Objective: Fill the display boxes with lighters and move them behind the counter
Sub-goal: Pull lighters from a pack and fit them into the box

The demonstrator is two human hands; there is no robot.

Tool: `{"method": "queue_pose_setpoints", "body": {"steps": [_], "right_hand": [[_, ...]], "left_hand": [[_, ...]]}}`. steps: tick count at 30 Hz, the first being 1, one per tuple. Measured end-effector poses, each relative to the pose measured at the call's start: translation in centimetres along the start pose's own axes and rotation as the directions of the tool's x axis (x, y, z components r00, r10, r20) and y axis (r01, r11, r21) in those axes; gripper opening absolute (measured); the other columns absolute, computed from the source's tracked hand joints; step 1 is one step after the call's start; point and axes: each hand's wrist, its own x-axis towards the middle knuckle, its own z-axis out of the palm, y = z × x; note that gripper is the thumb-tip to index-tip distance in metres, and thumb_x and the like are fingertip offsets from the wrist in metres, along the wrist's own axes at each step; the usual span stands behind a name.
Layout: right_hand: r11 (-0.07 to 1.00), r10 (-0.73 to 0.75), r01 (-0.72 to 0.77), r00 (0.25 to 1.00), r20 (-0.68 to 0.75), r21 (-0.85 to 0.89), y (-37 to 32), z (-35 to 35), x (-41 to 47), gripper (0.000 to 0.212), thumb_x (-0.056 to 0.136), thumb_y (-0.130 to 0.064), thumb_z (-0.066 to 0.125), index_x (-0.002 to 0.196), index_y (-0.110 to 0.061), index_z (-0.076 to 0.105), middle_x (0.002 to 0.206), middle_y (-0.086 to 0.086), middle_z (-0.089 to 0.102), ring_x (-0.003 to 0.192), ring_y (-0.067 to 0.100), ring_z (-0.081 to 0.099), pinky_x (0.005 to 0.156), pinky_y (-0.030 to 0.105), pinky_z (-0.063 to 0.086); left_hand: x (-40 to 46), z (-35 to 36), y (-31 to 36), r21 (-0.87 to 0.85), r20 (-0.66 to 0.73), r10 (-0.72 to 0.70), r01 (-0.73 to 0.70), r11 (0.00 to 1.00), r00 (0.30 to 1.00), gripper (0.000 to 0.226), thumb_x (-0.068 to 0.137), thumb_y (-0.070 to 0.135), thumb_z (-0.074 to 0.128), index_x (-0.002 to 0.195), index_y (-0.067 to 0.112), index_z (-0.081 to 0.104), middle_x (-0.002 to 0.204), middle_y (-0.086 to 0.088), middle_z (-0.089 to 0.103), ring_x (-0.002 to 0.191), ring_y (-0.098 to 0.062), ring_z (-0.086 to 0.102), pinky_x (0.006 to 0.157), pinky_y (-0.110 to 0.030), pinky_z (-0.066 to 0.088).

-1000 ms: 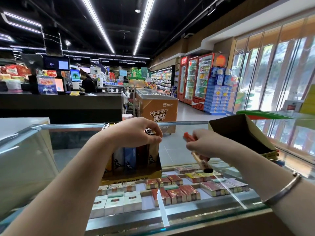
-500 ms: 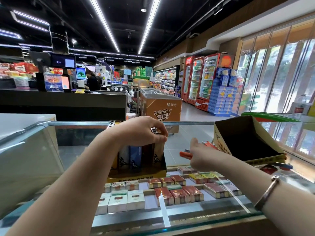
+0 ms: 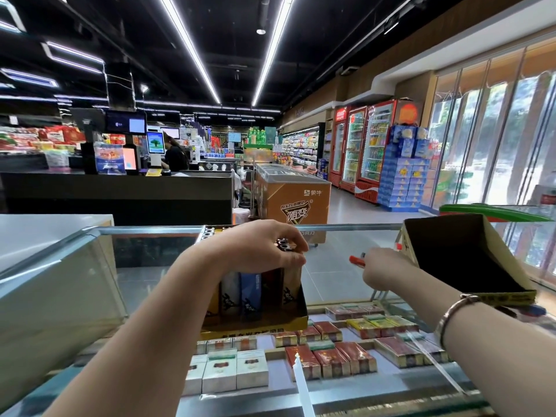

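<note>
A yellow display box (image 3: 255,322) stands on the glass counter (image 3: 337,266), packed with upright lighters (image 3: 249,293) in blue, white and tan. My left hand (image 3: 258,246) rests over the lighter tops, fingers pinched on those at the right end. My right hand (image 3: 382,269) hovers to the right above the glass, closed on an orange lighter (image 3: 356,260) that pokes out leftward. An empty, tilted display box (image 3: 463,263) with a dark inside sits just right of that hand.
Cigarette packs (image 3: 331,353) lie in rows under the glass. A metal rail (image 3: 346,227) edges the counter's far side. Beyond it stand a black checkout counter (image 3: 120,191), an orange freezer chest (image 3: 294,200) and drink fridges (image 3: 364,145). A person stands at the far checkout.
My right hand has moved right toward the empty box, carrying the orange lighter, which now points left. My left hand has stayed on the lighter tops.
</note>
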Motion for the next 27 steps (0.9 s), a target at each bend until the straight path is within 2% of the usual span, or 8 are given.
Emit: {"method": "queue_pose_setpoints", "body": {"steps": [5, 9, 11, 14, 17, 19, 23, 27], "right_hand": [[0.984, -0.129, 0.126, 0.992, 0.015, 0.126, -0.2, -0.6, -0.2, 0.012, 0.086, -0.012, 0.051, 0.096, -0.017, 0.046, 0.085, 0.001, 0.053, 0.078, 0.016, 0.052, 0.069, 0.028, 0.045], [0.904, -0.223, 0.146, 0.963, 0.150, 0.402, -0.5, -2.0, -0.5, 0.034, 0.079, 0.000, 0.061, 0.102, -0.015, 0.040, 0.091, 0.005, 0.051, 0.080, 0.016, 0.052, 0.062, 0.026, 0.047], [0.749, -0.288, 0.106, 0.941, 0.178, 0.653, -0.7, -2.6, -0.8, 0.045, 0.077, 0.004, 0.064, 0.110, -0.012, 0.040, 0.095, 0.012, 0.051, 0.079, 0.020, 0.057, 0.054, 0.025, 0.049], [0.373, -0.360, 0.071, 0.930, 0.074, 0.925, -1.4, -3.6, -1.1, 0.040, 0.075, 0.005, 0.067, 0.108, -0.006, 0.047, 0.098, 0.020, 0.058, 0.074, 0.025, 0.064, 0.053, 0.028, 0.051], [-0.031, -0.388, 0.056, 0.920, -0.063, 0.998, -2.7, -4.5, -1.5, 0.029, 0.074, -0.003, 0.067, 0.100, -0.006, 0.054, 0.090, 0.017, 0.066, 0.069, 0.024, 0.067, 0.053, 0.028, 0.052], [-0.202, -0.413, 0.055, 0.900, -0.136, 0.978, -3.4, -4.6, -1.9, 0.032, 0.068, -0.012, 0.067, 0.098, -0.007, 0.057, 0.080, 0.011, 0.071, 0.064, 0.020, 0.068, 0.052, 0.027, 0.053], [-0.361, -0.405, 0.066, 0.888, -0.220, 0.930, -4.3, -3.6, -2.5, 0.033, 0.063, -0.014, 0.069, 0.095, -0.010, 0.063, 0.079, 0.007, 0.072, 0.066, 0.019, 0.068, 0.056, 0.028, 0.052], [-0.278, -0.464, 0.239, 0.814, -0.348, 0.930, -4.0, -3.8, -3.3, 0.017, 0.058, -0.018, 0.072, 0.073, -0.013, 0.068, 0.066, 0.004, 0.066, 0.060, 0.015, 0.064, 0.049, 0.021, 0.049]], "left_hand": [[-0.1, -0.1, -0.1, -0.018, 0.010, -0.016, 0.016, 1.000, 1.000, 0.024, 0.086, 0.045, 0.061, 0.110, 0.040, 0.060, 0.108, 0.018, 0.056, 0.100, -0.004, 0.053, 0.091, -0.029, 0.045], [-0.2, -0.2, 0.0, -0.005, 0.013, -0.024, 0.024, 1.000, 1.000, 0.030, 0.084, 0.047, 0.061, 0.113, 0.039, 0.060, 0.115, 0.015, 0.057, 0.103, -0.004, 0.053, 0.095, -0.032, 0.044], [-0.2, -0.3, 0.0, 0.009, 0.014, -0.025, 0.025, 1.000, 1.000, 0.032, 0.083, 0.049, 0.062, 0.113, 0.040, 0.059, 0.116, 0.016, 0.057, 0.103, -0.003, 0.053, 0.095, -0.031, 0.044], [-0.3, -0.3, 0.0, 0.023, 0.014, -0.016, 0.016, 1.000, 1.000, 0.033, 0.082, 0.051, 0.062, 0.114, 0.041, 0.058, 0.125, 0.016, 0.054, 0.111, -0.004, 0.050, 0.096, -0.030, 0.042], [-0.2, -0.2, -0.2, 0.081, -0.004, -0.018, 0.018, 0.997, 1.000, 0.041, 0.081, 0.056, 0.060, 0.120, 0.045, 0.051, 0.131, 0.016, 0.050, 0.116, -0.006, 0.047, 0.099, -0.032, 0.041], [-0.2, -0.1, -0.2, 0.092, -0.019, -0.031, 0.033, 0.995, 0.999, 0.050, 0.077, 0.064, 0.058, 0.123, 0.048, 0.044, 0.134, 0.017, 0.048, 0.115, -0.005, 0.046, 0.096, -0.030, 0.040], [0.1, -0.1, 0.3, 0.035, -0.174, -0.044, 0.050, 0.998, 0.984, 0.066, 0.066, 0.077, 0.042, 0.119, 0.038, 0.038, 0.126, 0.015, 0.054, 0.100, -0.002, 0.054, 0.081, -0.023, 0.046], [0.1, -0.8, 0.6, 0.041, -0.463, 0.010, 0.010, 0.999, 0.886, 0.060, 0.061, 0.078, 0.037, 0.100, 0.033, 0.046, 0.089, 0.020, 0.059, 0.082, 0.004, 0.059, 0.070, -0.018, 0.052]]}}
